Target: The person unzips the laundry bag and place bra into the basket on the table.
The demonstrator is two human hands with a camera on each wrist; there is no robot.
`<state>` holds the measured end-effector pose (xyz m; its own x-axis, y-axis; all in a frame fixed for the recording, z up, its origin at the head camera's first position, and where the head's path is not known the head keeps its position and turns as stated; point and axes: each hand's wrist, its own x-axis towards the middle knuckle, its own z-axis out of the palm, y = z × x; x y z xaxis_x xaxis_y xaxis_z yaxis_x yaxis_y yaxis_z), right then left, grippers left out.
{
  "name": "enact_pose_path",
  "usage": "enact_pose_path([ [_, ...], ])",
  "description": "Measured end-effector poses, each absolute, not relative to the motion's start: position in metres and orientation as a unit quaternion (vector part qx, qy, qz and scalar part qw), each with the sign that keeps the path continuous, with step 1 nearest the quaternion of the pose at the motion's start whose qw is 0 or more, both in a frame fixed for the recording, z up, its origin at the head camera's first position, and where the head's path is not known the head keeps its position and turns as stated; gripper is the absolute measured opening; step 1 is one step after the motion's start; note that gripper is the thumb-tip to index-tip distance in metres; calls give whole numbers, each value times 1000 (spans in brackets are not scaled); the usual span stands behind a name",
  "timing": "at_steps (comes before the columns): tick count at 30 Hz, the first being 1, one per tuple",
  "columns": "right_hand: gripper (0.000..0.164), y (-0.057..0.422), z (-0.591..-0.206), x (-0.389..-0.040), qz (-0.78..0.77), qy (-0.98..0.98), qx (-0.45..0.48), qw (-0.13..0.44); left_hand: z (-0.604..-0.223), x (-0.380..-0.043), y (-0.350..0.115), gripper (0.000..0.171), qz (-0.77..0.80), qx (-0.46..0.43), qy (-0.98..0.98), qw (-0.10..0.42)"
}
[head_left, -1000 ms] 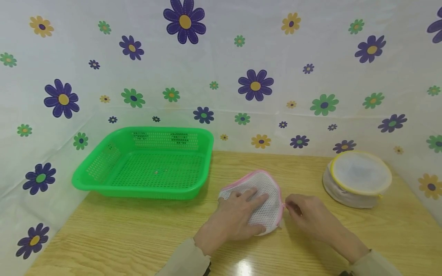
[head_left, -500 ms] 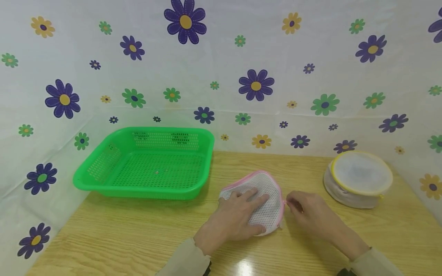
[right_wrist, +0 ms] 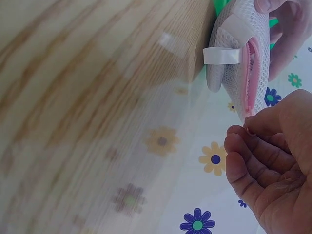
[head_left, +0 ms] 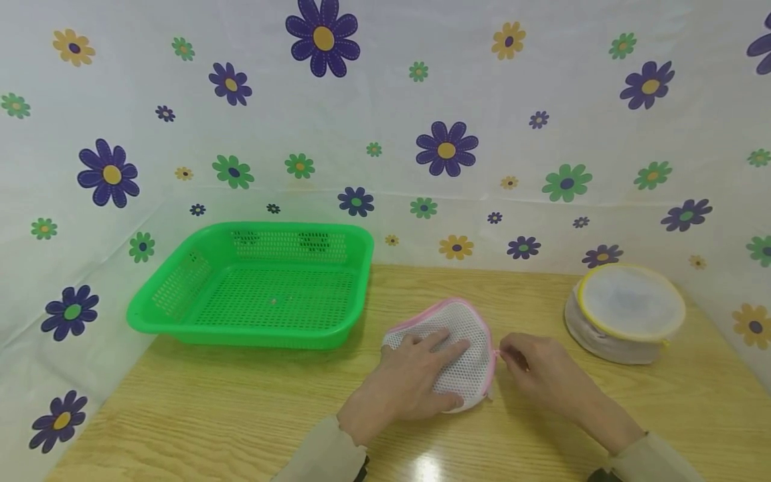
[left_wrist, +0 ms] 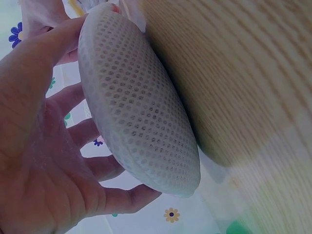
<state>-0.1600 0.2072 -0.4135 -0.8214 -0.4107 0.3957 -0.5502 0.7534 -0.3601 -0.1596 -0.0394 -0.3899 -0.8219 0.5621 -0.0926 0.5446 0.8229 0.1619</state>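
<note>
A white mesh laundry bag [head_left: 466, 368] with a pink zip lies on the table in the head view, rounded and plump. My left hand [head_left: 412, 381] rests on top of it with fingers spread; the left wrist view shows the fingertips and thumb touching the mesh [left_wrist: 141, 107]. At the bag's right edge my right hand [head_left: 542, 368] pinches the small zip pull [right_wrist: 249, 127] between thumb and finger. The right wrist view shows the pink zip [right_wrist: 251, 78] parted along a stretch, with a white fabric loop [right_wrist: 222, 55] beside it. The bag's contents cannot be made out.
A green plastic basket [head_left: 241, 338] stands at the back left of the wooden table [head_left: 241, 408]. At the back right sits a round mesh bag [head_left: 629, 301] with yellow trim. A white flowered sheet [head_left: 385, 107] hangs behind and at the sides.
My right hand has shifted very slightly toward the back of the table, still pinching the zip pull. The left hand and the bag have stayed in place.
</note>
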Motion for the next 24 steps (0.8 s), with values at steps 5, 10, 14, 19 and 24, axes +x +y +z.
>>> enact_pose_path([
  [5,13,207,-414,-161,235,-922,265,157,-390,-160,-39,77,64,291,952,70],
  [10,12,207,-414,-161,237,-922,264,156,-389,-160,-39,76,62,291,952,71],
  [14,11,208,-413,-161,235,-926,256,147,-389,-160,-39,76,61,292,952,70],
  [19,10,208,-411,-161,234,-931,246,137,-389,-161,-39,76,65,295,951,73],
  [24,11,208,-412,-161,232,-928,251,147,-389,-161,-40,76,66,297,950,76],
])
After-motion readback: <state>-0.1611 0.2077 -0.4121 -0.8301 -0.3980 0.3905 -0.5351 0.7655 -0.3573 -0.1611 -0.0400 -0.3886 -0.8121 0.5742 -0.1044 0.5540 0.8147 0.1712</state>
